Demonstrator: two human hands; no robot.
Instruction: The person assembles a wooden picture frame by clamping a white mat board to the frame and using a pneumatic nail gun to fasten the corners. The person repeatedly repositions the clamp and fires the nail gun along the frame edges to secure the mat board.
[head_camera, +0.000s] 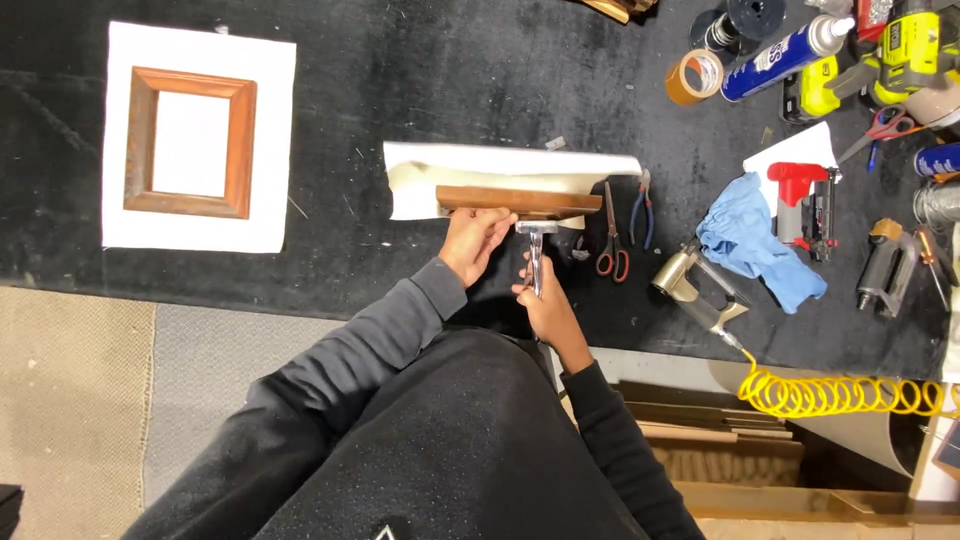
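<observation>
A brown wooden strip lies across a curled white sheet of paper on the black-covered table. My left hand presses on the strip's near edge. My right hand grips the handle of a small metal hammer, whose head rests against the strip's near edge just right of my left hand. Both my sleeves are dark.
A brown picture frame on a white board sits at the far left. Red-handled scissors, blue pliers, a metal air stapler with yellow coiled hose, a blue cloth, a red tool, tape roll and spray can lie right.
</observation>
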